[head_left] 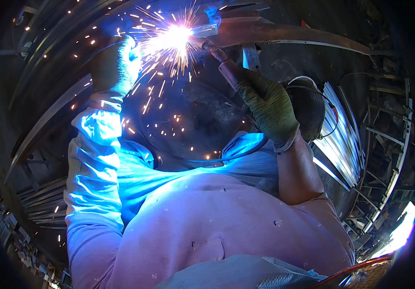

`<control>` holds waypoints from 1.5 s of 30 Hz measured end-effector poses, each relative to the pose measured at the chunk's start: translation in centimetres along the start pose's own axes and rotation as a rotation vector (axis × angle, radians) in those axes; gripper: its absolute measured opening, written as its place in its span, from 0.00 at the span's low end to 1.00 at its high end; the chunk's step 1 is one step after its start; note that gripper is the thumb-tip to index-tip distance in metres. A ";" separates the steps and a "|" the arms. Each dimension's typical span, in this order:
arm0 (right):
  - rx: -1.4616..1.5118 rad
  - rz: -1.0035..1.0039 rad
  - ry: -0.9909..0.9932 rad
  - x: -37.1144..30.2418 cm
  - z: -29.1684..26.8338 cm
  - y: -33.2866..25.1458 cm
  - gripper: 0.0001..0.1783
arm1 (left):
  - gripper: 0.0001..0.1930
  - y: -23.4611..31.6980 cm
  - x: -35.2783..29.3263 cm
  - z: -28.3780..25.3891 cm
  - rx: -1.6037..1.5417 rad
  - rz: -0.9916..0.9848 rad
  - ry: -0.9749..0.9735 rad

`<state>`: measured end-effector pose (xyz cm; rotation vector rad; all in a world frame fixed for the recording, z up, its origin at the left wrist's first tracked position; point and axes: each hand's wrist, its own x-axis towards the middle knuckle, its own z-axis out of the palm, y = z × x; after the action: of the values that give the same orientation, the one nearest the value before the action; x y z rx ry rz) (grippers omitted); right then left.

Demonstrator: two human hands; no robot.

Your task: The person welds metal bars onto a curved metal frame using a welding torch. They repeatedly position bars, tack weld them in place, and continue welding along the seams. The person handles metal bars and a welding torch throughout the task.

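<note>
Welding torch point(228, 72) slants up and left into a white glare point(171, 39)

The torch lies in the upper middle of the view, its long axis running diagonally from the right hand point(267, 105) up and to the left. Its nozzle end points at the glare, where sparks fly outward and hide whatever is being met there. A curved, rust-brown metal bar point(294, 36) stretches from beside the glare toward the right, its long axis roughly crosswise and bending downward at the far end.

The right hand, in a greenish glove, has its fingers closed around the torch's rear part, knuckles up and wrist low. The bare right forearm point(301, 171) rises from the lower right and leans inward to the left.

The left hand point(113, 70), also gloved, is raised just left of the glare, nearly upright over its wrist. Its fingers look curled, with strong light on their inner side; whether they pinch anything, I cannot tell. The left sleeve point(93, 166), pale and wrinkled, climbs almost straight up from the lower left.

Just right of the right hand is a dark, rounded container point(308, 110), and beyond it a fan of shiny metal strips point(341, 139). A dark cable point(246, 153) curves across in front of the lap.
</note>
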<state>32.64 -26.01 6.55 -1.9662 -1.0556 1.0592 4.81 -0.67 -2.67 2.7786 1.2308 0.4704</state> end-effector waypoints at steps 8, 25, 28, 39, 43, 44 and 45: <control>0.203 -0.026 -0.057 -0.3 0.1 1.3 0.26 | 0.21 0.9 -0.1 -0.3 -0.037 -0.048 0.002; -0.038 0.017 -0.018 -0.6 -0.1 0.9 0.23 | 0.17 1.3 -0.2 -0.8 -0.042 -0.024 0.039; 0.032 0.026 -0.034 -0.6 0.1 1.2 0.22 | 0.19 1.3 -0.1 -0.8 -0.016 -0.034 0.017; -0.038 -0.092 0.004 -0.4 0.5 1.1 0.22 | 0.18 1.2 0.2 -1.3 0.087 -0.069 -0.109; -0.043 -0.077 0.010 -0.4 0.5 1.3 0.22 | 0.17 0.5 -0.3 -0.1 -0.053 -0.051 0.010; -0.051 -0.029 0.003 -0.6 0.2 1.1 0.22 | 0.20 1.0 -0.3 -0.4 -0.051 -0.040 0.019; -0.061 0.019 -0.003 -0.7 0.1 1.0 0.23 | 0.20 1.3 -0.3 -0.7 -0.054 -0.056 0.001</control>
<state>32.66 -27.02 5.96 -2.0270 -1.0847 1.0523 5.33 -1.78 -1.89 2.6922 1.2731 0.4928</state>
